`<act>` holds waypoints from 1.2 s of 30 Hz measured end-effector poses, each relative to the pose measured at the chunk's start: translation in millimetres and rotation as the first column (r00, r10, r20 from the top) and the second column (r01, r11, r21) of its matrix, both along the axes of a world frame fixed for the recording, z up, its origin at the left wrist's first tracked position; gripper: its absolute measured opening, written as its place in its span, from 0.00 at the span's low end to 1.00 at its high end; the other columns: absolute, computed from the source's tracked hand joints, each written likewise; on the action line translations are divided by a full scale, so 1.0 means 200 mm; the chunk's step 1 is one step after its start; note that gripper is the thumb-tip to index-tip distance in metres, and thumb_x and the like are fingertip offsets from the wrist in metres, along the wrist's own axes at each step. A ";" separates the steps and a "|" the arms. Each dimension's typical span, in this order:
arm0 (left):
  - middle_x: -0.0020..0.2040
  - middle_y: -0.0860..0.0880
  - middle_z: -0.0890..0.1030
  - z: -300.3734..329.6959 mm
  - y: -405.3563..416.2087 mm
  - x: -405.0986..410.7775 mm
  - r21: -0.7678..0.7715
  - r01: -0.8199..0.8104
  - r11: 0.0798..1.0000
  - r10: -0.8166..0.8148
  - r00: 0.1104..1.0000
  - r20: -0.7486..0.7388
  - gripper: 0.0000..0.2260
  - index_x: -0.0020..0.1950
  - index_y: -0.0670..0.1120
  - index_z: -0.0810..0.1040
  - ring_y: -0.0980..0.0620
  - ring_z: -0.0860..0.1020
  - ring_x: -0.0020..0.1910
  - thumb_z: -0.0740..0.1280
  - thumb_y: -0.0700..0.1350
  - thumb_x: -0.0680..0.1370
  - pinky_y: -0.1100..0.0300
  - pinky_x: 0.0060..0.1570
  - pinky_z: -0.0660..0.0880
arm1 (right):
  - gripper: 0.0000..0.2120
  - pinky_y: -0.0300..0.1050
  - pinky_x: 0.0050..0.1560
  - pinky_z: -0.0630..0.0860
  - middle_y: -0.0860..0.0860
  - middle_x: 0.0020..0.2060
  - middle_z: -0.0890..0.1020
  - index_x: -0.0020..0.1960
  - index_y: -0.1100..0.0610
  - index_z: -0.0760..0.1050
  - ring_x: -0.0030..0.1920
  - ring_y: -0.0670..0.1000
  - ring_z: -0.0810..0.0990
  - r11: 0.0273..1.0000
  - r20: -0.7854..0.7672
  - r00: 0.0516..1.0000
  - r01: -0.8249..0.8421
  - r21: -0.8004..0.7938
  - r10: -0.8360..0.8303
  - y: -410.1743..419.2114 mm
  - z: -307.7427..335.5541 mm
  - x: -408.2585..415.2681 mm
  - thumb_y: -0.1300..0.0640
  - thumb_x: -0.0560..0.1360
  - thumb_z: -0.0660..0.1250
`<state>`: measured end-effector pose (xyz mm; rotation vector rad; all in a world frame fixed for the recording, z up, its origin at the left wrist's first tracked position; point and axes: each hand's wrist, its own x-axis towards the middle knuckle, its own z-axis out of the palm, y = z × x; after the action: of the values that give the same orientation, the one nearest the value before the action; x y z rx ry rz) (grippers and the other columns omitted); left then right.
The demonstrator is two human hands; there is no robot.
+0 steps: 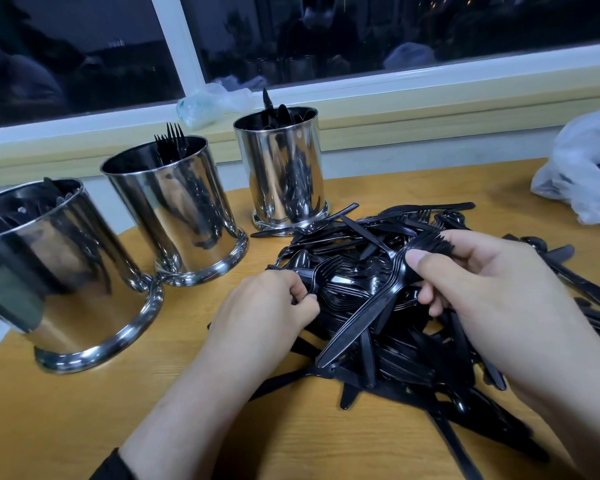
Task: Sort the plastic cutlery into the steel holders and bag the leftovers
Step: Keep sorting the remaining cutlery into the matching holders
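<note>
A heap of black plastic cutlery [388, 362] lies on the wooden table [66, 417]. My right hand [489, 292] grips a bundle of black forks [371, 306], tines up near my index finger, handles slanting down to the left. My left hand [267, 306] pinches a single fork [321, 270] at the heap's left edge. Three steel holders stand to the left: the near one [66, 271], the middle one [181, 209] with forks sticking up, and the far one [284, 168] holding cutlery too.
A white plastic bag [586, 168] lies at the table's right edge with dark cutlery inside. A crumpled clear bag [208, 102] rests on the window sill behind the holders. The window is dark. Loose pieces trail off the table's right side.
</note>
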<state>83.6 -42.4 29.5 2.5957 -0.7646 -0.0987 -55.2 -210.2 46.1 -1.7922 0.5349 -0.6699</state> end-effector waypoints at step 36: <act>0.33 0.48 0.71 0.09 0.02 -0.10 -0.657 0.134 0.742 -0.533 0.713 -0.456 0.07 0.54 0.50 0.77 0.51 0.62 0.23 0.61 0.50 0.85 0.59 0.27 0.56 | 0.02 0.42 0.42 0.81 0.50 0.39 0.85 0.47 0.46 0.84 0.37 0.47 0.83 0.993 0.134 0.984 -0.117 -0.033 0.120 0.03 0.00 0.01 0.51 0.75 0.72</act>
<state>62.6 -38.2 46.9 1.6249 -0.8497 -0.6960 -52.6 -203.4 47.1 -1.7719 0.3272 -0.7123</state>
